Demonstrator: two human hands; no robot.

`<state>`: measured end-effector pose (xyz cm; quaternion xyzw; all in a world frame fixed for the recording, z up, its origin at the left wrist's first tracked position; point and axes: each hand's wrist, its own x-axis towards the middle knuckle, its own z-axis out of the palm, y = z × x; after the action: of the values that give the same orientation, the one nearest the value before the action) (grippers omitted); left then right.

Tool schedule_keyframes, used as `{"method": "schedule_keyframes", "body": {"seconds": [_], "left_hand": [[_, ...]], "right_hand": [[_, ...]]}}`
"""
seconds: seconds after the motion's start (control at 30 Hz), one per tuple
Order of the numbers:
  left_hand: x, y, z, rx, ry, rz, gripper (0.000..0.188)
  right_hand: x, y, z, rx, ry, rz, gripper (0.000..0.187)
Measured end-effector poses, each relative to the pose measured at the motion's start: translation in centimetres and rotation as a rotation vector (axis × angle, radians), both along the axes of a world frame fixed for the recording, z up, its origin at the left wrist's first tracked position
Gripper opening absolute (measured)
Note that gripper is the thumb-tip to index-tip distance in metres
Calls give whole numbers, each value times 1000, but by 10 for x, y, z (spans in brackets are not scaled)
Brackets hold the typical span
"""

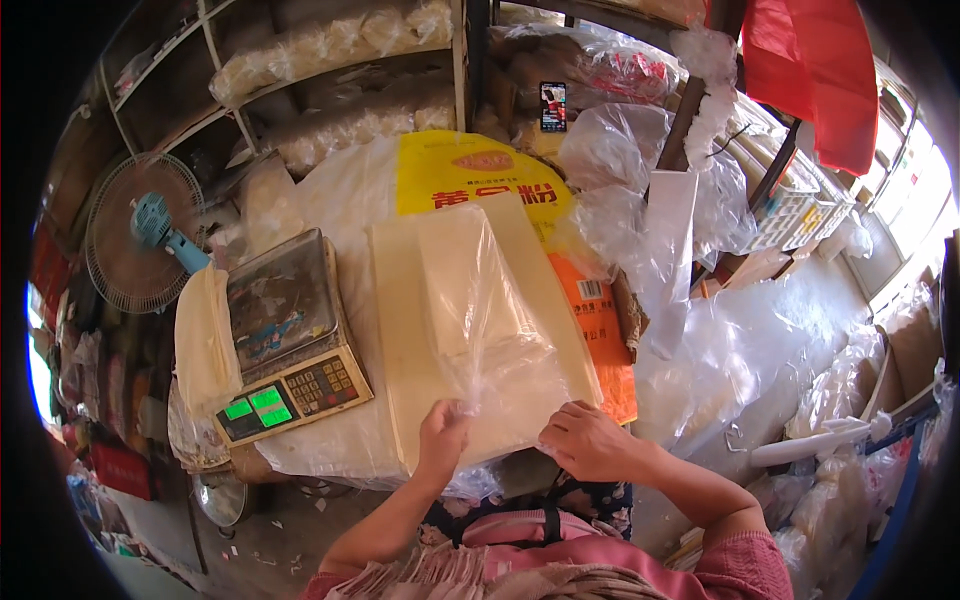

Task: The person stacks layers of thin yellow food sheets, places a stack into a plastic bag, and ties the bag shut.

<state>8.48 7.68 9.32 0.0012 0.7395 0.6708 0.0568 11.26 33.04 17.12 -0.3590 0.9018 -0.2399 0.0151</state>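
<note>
A clear plastic bag [497, 345] lies in front of me, with a pale, flat stack inside whose kind I cannot make out. Beneath it is a broad cream-coloured sheet or board [400, 300]. At the bag's near end, my left hand [443, 438] is closed, pinching the plastic at its left side. My right hand [590, 441] has its fingers curled over the opposite corner of the same end, gripping the plastic. Left of the sheet stands a digital scale [290, 335] with a worn metal pan and lit green displays. Folded pale sheets [205, 340] hang over its far-left side.
A yellow printed sack [420, 165] and an orange one [603, 340] spread under the sheet. A fan [150, 225] stands left. Shelves with bagged goods [335, 50] rise behind, near a phone [552, 107]. Crumpled clear plastic [700, 380] covers the floor on the right.
</note>
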Motion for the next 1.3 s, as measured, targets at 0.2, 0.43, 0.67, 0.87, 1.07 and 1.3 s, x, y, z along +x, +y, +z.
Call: {"method": "schedule_keyframes", "body": {"seconds": [0.2, 0.43, 0.67, 0.87, 1.07, 1.3], "left_hand": [[-3, 2, 56, 824, -508, -341, 24], [-8, 19, 23, 553, -234, -515, 25], [9, 31, 37, -490, 673, -5, 25], [-3, 29, 40, -696, 878, -65, 15], [-12, 14, 23, 1, -9, -335, 12], [-3, -4, 49, -463, 704, -242, 12]], "right_hand": [[-5, -16, 48, -27, 369, 130, 14], [-55, -45, 37, -134, 177, 147, 16], [-84, -44, 11, -120, -375, -233, 15], [-79, -31, 12, -299, -380, -249, 25], [-30, -35, 6, -200, -114, -164, 22], [-23, -12, 3, -264, -145, -78, 19]]}}
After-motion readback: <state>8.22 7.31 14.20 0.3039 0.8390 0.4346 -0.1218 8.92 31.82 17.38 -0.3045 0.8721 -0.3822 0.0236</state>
